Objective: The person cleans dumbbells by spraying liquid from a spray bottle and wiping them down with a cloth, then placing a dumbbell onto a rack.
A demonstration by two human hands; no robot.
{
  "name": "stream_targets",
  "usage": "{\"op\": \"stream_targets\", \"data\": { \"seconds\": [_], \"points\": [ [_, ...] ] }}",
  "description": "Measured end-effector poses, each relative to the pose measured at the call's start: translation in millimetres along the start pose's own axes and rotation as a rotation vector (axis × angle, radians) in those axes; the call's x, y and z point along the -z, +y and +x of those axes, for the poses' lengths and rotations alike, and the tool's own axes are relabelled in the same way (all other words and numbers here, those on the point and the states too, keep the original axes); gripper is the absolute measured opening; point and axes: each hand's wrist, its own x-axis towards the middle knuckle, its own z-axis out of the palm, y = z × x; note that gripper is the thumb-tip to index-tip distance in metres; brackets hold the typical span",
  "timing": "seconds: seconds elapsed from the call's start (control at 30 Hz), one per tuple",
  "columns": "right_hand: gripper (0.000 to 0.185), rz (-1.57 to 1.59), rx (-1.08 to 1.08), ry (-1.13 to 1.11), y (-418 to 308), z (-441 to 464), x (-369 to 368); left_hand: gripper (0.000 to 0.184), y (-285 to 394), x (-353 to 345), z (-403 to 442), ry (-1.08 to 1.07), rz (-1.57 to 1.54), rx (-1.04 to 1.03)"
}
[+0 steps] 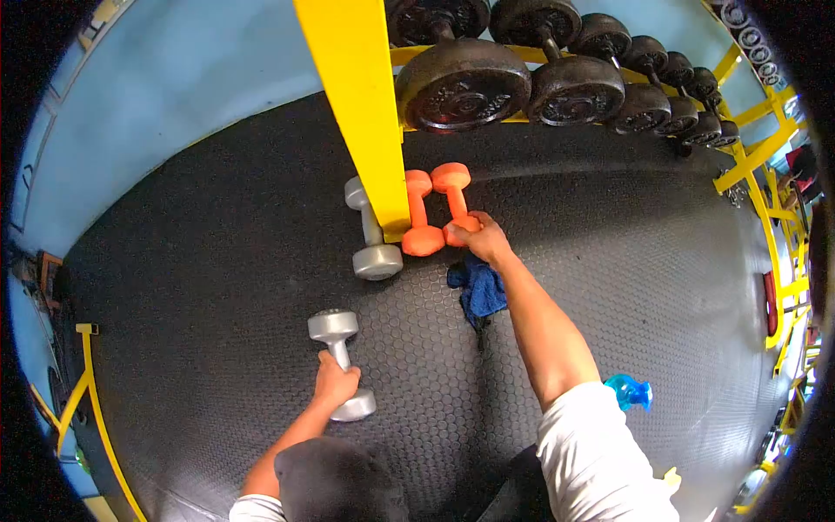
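Note:
My left hand (337, 383) is wrapped round the handle of a silver dumbbell (333, 326), low over the black floor; whether the dumbbell touches the mat I cannot tell. Farther forward, my right hand (487, 239) grips the near head of an orange dumbbell (452, 177). Close beside that one lies a second orange dumbbell (423, 241), next to the foot of the yellow post. On the post's left side rests another silver dumbbell (377, 261), its handle partly hidden. A crumpled dark blue cloth (483, 289) lies just below my right hand.
The yellow rack post (357, 104) rises in front of me. Large black dumbbells (465, 85) fill the rack at upper right. A blue bottle (630, 392) is beside my right sleeve. Yellow frames (91, 383) stand at left and far right. Black textured matting (226, 287) covers the floor.

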Motion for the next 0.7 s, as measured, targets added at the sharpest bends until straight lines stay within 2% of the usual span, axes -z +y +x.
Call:
{"op": "stream_targets", "data": {
  "seconds": [0.07,0.13,0.17,0.23,0.27,0.3,0.37,0.4,0.43,0.5,0.57,0.63,0.67,0.7],
  "points": [
    [0.091,-0.037,0.018,0.041,-4.5,-4.3,5.3,0.058,-2.2,-0.7,0.8,0.012,-0.003,-0.001],
    [0.086,-0.494,-0.018,0.007,-29.8,-24.7,31.0,0.058,-7.6,-0.9,2.3,0.027,-0.004,0.001],
    [0.086,-0.504,-0.004,0.005,-49.3,-38.1,46.3,0.058,-5.7,2.4,-0.3,0.033,-0.019,0.006],
    [0.071,-0.781,-0.056,-0.462,-81.0,-63.0,78.2,0.058,1.6,6.6,-5.0,0.067,0.035,0.002],
    [0.060,-0.960,-0.003,-0.601,-82.3,-70.8,80.9,0.060,1.3,5.5,-4.3,0.056,0.016,0.022],
    [0.049,-1.136,0.044,-0.736,-81.4,-80.5,81.5,0.066,-3.6,1.6,0.9,0.050,-0.008,0.030],
    [0.033,-1.308,0.100,-0.814,-91.0,-119.7,99.2,0.066,-9.5,-4.0,5.0,0.076,-0.101,-0.021],
    [0.033,-1.223,0.076,-0.706,-92.3,-131.0,112.2,0.053,-48.3,-29.7,43.1,0.064,-0.214,-0.071],
    [0.033,-1.133,0.061,-0.602,-95.0,-142.2,122.7,0.034,-26.9,-12.6,28.7,-0.100,-0.486,0.075],
    [0.031,-0.749,0.225,-0.514,-103.9,-166.5,175.2,0.022,-10.7,-6.1,9.8,-0.081,-0.515,0.081],
    [0.031,-0.204,0.120,-0.428,-107.4,-197.6,218.7,0.021,1.3,1.3,-4.3,-0.091,-0.553,0.072],
    [0.033,0.642,-0.094,-0.406,-113.0,-233.8,239.3,0.032,16.9,0.8,-9.7,-0.188,-0.674,0.005],
    [0.037,0.773,0.069,-0.348,-101.3,-233.9,240.2,0.032,29.5,3.0,-12.1,-0.241,-0.699,-0.054],
    [0.037,0.769,0.080,-0.335,-107.4,-246.0,243.7,0.032,51.6,10.7,-19.9,-0.246,-0.702,-0.071]
  ]
}}
